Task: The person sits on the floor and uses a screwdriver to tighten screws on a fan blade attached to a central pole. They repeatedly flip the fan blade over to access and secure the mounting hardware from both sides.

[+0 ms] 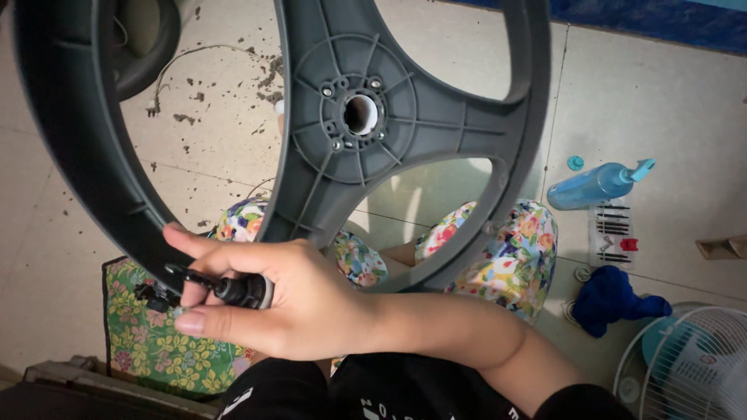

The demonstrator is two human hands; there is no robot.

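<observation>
Black tool (small) in right hand, lying level — tip pointing left

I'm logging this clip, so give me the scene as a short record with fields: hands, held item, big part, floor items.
right hand: reaches across, pinching a small black tool between fingers
left hand: not in view
large part: grey plastic spoked wheel, upright before the person, central hub hole visible
seat: green floral cushion
floor items: blue spray bottle, blue cloth, white fan, dark debris on tiles
</observation>
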